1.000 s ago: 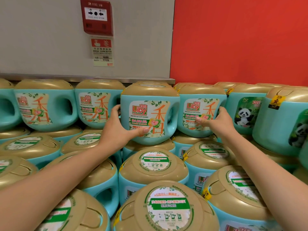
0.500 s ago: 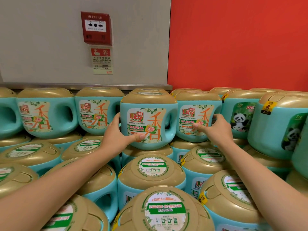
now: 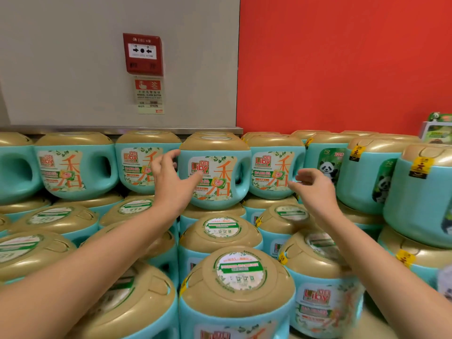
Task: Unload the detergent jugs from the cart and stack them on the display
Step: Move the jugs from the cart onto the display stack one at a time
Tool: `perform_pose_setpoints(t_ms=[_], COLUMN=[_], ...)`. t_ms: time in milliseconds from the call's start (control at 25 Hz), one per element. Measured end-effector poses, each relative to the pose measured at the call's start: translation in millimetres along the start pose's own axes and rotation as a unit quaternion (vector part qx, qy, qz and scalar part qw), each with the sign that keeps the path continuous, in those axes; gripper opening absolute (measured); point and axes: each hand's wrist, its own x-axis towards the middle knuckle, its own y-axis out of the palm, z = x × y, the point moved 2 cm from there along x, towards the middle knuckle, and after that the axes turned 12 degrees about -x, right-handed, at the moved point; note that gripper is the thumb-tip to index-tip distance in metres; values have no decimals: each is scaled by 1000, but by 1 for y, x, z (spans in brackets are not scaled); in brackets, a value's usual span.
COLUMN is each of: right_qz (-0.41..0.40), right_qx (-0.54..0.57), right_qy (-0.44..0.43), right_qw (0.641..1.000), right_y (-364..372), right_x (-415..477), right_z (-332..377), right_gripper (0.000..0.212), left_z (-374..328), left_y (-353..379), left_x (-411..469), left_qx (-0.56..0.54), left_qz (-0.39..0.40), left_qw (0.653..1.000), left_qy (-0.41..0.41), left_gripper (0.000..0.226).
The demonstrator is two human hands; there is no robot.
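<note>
Well, here we are at the display, and the centre jug point(image 3: 215, 177) stands upright in the top row, teal body and gold lid, its Liby label facing us and its handle hole on the right. It sits on the gold lid of the jug beneath, tucked between a matching jug on the left point(image 3: 144, 165) and another on the right point(image 3: 274, 167). The left hand point(image 3: 171, 182) is up at the jug's left flank, fingers point(image 3: 168, 157) spread and loosely bent, thumb reaching across the front label, gripping nothing; whether it actually touches the plastic, I cannot tell. The right hand point(image 3: 315, 189) hangs in front of the right-hand neighbour, clear of the centre jug's handle, fingers relaxed and lightly curled around nothing at all. Below the arms, lower tiers of jugs step towards us, lids showing round green-and-white stickers, the nearest one point(image 3: 234, 277) dead centre. Off to the right stand the panda-label jugs point(image 3: 325, 165), some with yellow tags. Behind it all, a grey wall point(image 3: 61, 57) carries a red fire alarm box point(image 3: 143, 53) with a notice point(image 3: 149, 95) under it, and a bright red wall point(image 3: 342, 64) fills the right side.
</note>
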Motion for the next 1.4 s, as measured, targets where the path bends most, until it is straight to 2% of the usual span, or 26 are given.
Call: perform_pose_setpoints(t_ms=[80, 120, 280, 440, 680, 880, 1200, 1400], right_qz=[-25, -39, -30, -65, -134, -191, -222, -229], right_qx=[67, 88, 125, 130, 124, 115, 53, 28], right_qy=[-45, -60, -63, 34, 233, 342, 435, 499], right_qw=[996, 994, 990, 989, 955, 913, 871, 835], right_y=[-35, -53, -101, -130, -172, -215, -318, -355], right_x=[-42, -66, -173, -259, -356, -397, -379, -356], right_z=[7, 8, -9, -64, -161, -226, -346, -423], right_gripper=[15, 14, 18, 17, 14, 14, 14, 11], left_z=[-31, -46, -79, -70, -20, 17, 23, 23], left_y=[-1, -2, -5, 13, 77, 141, 311, 425], left_x=[-27, -45, -147, -239, -325, -386, -449, -484], left_qx=[-106, -154, -279, -336, -285, -236, -196, -156], left_qz=[33, 63, 230, 327, 396, 452, 513, 564], left_qw=[994, 986, 932, 878, 841, 805, 750, 721], left_qy=[19, 23, -12, -93, -234, -305, -369, -372], left_gripper=[29, 23, 20, 18, 20, 19, 18, 19])
